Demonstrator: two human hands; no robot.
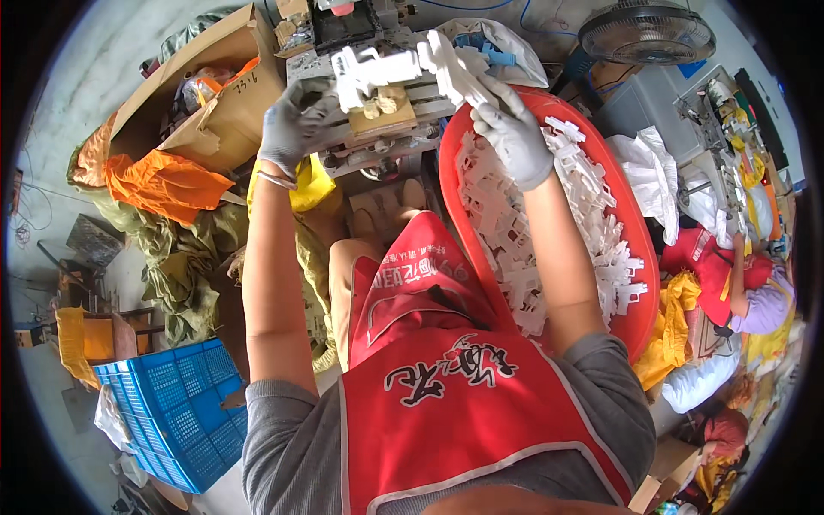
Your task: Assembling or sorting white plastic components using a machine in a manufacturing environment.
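Note:
My left hand (296, 130), in a grey glove, is beside a white plastic toy gun piece (367, 74); its fingers are curved and apart. That piece sits over a wooden block (382, 121) with tan lumps on it, at the front of a machine. Slanting down to the right of it is a second white plastic piece (448, 72), whose lower end is in the fingers of my gloved right hand (513, 142). Whether the two pieces touch is hard to make out. Under my right forearm stands a red tub (642, 287) heaped with white plastic pieces (515, 249).
Left of the machine are a cardboard box (232, 107), an orange cloth (163, 184) and a blue crate (176, 412). A white sack (524, 64) lies behind the tub. A fan (646, 34) stands far right, and a person (760, 296) sits at the right.

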